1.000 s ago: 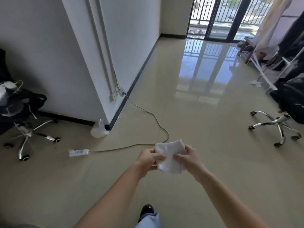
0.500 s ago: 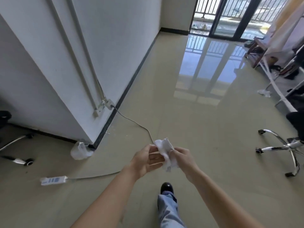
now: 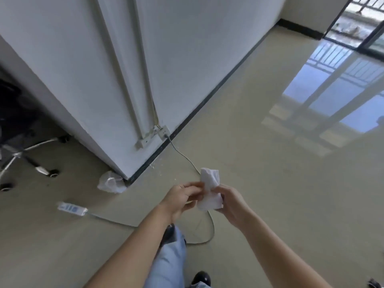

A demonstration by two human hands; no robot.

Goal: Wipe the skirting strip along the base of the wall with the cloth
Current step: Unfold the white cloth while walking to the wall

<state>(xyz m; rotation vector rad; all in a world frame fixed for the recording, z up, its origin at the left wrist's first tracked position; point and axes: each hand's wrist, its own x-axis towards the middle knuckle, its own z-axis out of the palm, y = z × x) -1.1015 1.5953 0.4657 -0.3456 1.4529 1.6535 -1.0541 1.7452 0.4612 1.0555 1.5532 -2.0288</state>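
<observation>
Beige floor, dark skirting strip (image 3: 209, 98) closer now than a second ago. Left hand (image 3: 182, 199) and right hand (image 3: 232, 201) both pinch the cloth (image 3: 209, 190), bunching it up; wiping not started.

I see a soft, crumpled white cloth (image 3: 209, 189), a glossy, smooth beige floor (image 3: 291, 183) mirroring the window, a matt white wall (image 3: 187, 48), and a chair's shiny metal legs (image 3: 31, 146).
</observation>
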